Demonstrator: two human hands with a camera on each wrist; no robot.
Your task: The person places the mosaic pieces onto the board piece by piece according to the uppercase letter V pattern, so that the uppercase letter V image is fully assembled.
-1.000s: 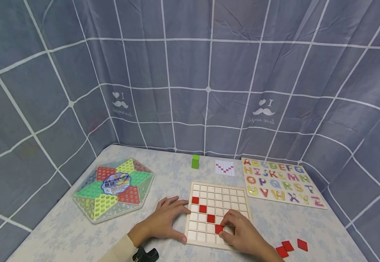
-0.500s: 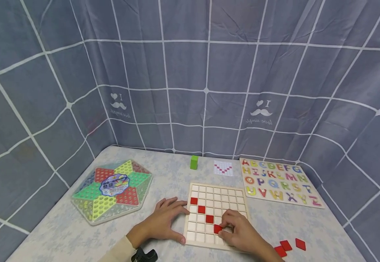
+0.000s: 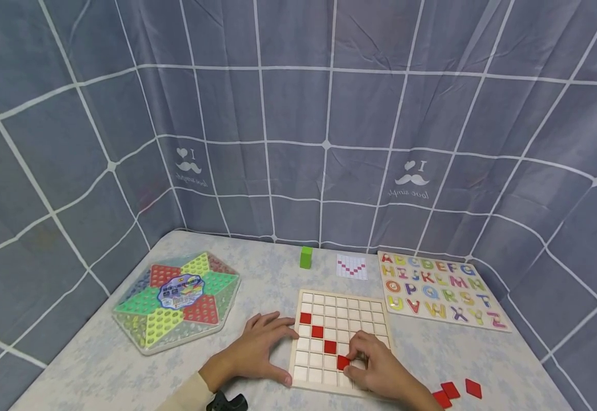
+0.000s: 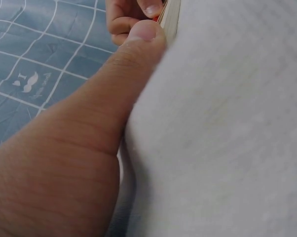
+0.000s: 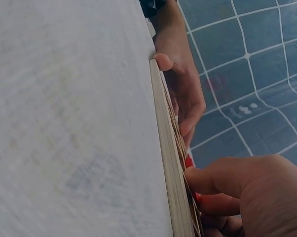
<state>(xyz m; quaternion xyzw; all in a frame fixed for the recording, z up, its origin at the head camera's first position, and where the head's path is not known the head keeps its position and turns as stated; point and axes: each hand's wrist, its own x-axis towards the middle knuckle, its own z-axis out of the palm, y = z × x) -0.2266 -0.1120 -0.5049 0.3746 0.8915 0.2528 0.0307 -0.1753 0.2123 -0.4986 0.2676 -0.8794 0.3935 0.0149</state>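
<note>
A wooden grid board (image 3: 324,388) of pale square cells lies on the table, with red square tiles (image 3: 330,347) stepping diagonally down from its left side. My left hand (image 3: 259,351) rests against the board's left edge, thumb at the near corner and fingers spread along the side. Over the board's near part, my right hand (image 3: 377,365) pinches the lowest red tile (image 3: 343,362) at its right side between thumb and finger. The right wrist view has that thumb (image 5: 200,180) close to a bit of red at the board's surface; the curled fingers hide the rest.
Several loose red tiles (image 3: 450,390) lie right of the board. Behind it are a green block (image 3: 305,257) and a card with a red V pattern (image 3: 352,267). An alphabet board (image 3: 442,288) lies right, a packaged hexagonal star game (image 3: 180,302) left. A tiled-pattern curtain (image 3: 298,114) surrounds the table.
The view shifts slightly. Both hands keep their places at the board, and the right fingers stay at the lowest red tile.
</note>
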